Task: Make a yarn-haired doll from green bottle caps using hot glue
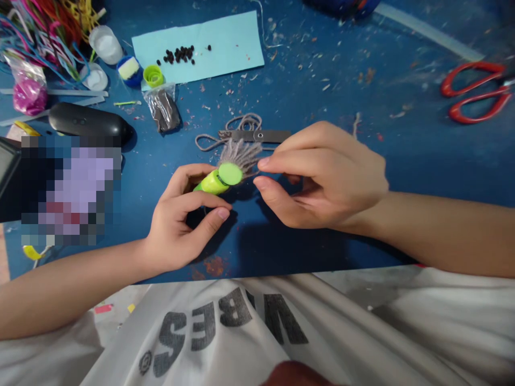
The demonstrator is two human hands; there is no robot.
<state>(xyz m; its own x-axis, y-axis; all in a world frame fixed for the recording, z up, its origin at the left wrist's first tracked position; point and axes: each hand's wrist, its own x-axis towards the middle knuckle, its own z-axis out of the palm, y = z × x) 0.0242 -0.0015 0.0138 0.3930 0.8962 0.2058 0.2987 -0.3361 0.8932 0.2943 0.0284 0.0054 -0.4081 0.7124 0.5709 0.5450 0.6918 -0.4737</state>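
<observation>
My left hand (183, 220) curls around a small lime-green tube (213, 183) with a flat, pale green round end facing up. Behind that end fans a fringe of grey yarn (241, 150); how it is fixed to the tube is hidden. Close on the right, my right hand (322, 179) has thumb and forefinger slightly apart at the fringe's tips, with nothing visible held between them. Just beyond both hands lie a looped grey cord (245, 122) and a dark strap (276, 136) with a metal eyelet, partly covered by the right hand.
Black beads (179, 54) rest on light blue paper (233, 40). Nearby are a lime-green cap (153, 76), a bagged dark lump (164, 111) and a black case (88, 119). Coloured cords (48, 32) pile up far left. Red-handled scissors (478, 91) lie right.
</observation>
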